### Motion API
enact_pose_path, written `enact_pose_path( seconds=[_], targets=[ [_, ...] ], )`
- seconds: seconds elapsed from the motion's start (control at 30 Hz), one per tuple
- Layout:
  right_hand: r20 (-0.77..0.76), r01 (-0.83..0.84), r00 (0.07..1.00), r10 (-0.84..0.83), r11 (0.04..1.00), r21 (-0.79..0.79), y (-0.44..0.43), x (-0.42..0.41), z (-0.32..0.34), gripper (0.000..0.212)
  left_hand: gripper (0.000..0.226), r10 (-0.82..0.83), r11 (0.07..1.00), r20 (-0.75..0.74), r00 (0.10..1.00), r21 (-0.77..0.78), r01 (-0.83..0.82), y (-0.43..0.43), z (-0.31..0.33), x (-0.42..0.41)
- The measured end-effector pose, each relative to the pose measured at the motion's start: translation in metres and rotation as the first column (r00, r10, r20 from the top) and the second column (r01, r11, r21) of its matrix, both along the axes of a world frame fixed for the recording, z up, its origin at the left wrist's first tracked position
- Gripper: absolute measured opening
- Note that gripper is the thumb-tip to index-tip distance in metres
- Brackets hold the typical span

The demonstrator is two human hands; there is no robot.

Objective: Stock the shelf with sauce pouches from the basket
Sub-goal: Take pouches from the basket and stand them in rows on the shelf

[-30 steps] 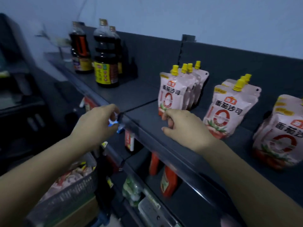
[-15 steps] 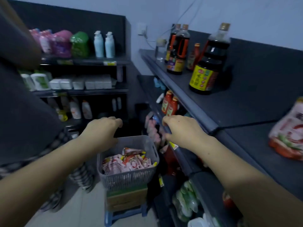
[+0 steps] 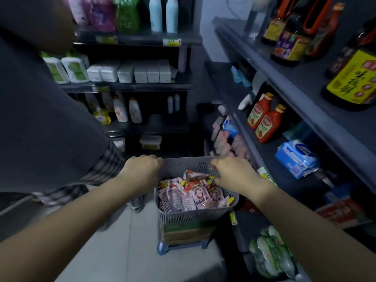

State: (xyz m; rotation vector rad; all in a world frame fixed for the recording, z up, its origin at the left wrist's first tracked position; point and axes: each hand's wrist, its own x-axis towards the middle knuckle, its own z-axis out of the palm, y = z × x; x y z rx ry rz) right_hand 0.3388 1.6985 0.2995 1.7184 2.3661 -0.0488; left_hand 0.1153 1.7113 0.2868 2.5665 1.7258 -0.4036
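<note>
The basket [image 3: 195, 216] holds many pouches [image 3: 191, 196] left to shelve; both hands [image 3: 234, 176] hover empty, fingers curled.

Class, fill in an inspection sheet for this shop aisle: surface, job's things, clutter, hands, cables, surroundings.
Surface: pale tiled floor; dark shelf on the right.
Job's things: grey basket full of sauce pouches, set on a box on a blue stool.
Clutter: nothing seen.
Hands: left hand by the basket's left rim, right hand over the pouches; grip unclear.
Cables: wire on the far wall.
Surroundings: red squeeze bottles, dark sauce bottles.
</note>
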Motion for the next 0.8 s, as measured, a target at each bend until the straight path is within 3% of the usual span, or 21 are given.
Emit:
enact_pose_path(
  seconds=[0.2, 0.47, 0.8],
  targets=[
    [0.000, 0.026, 1.000, -0.026, 0.977, -0.211, 0.049, 0.017, -0.060, 0.014, 0.040, 0.061, 0.990, 0.036, 0.997, -0.127, -0.056, 0.047, -0.069, 0.011],
    [-0.002, 0.073, 0.997, -0.081, 0.904, -0.421, 0.115, 0.041, -0.154, 0.028, 0.031, 0.146, 0.942, 0.021, 0.989, -0.307, -0.133, 0.090, -0.146, 0.038],
    [0.060, 0.200, 0.973, -0.223, 0.683, -0.702, 0.133, 0.058, -0.277, 0.035, 0.043, -0.020, 0.870, -0.145, 0.989, -0.491, -0.054, 0.116, -0.267, 0.052]
  ],
)
